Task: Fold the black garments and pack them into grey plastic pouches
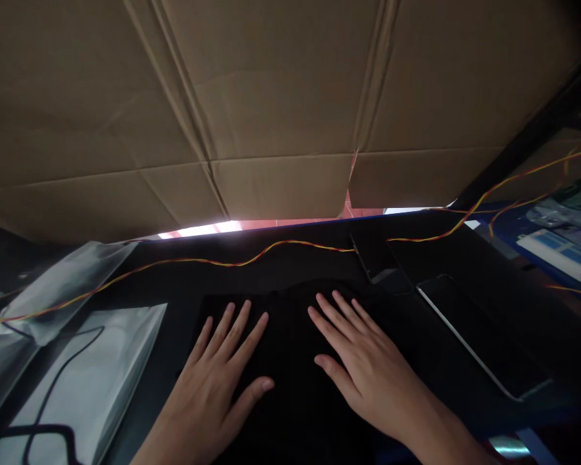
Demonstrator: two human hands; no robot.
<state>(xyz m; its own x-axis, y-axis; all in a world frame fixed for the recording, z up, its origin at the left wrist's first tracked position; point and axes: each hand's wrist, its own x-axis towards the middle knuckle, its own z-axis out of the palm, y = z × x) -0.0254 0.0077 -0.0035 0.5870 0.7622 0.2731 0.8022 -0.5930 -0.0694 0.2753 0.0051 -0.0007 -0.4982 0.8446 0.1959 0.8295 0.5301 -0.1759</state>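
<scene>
My left hand (217, 374) lies flat, palm down, with its fingers spread on a black cloth-like item (290, 361), whose edges are hard to tell from the dark table. To its right, my right hand (363, 361) rests palm down on the same dark item, its fingers also apart. Neither hand holds anything. A phone-like device with a dark face and a pale edge (479, 336) lies to the right of my right hand. Beyond that hand sits a smaller dark flat object (377, 265).
Clear plastic bags (121, 349) and a black cable (43, 407) lie at the left. A twisted red-yellow wire (290, 243) crosses the table (188, 278). A cardboard sheet (281, 97) stands behind. Packaged items (561, 252) are at the far right.
</scene>
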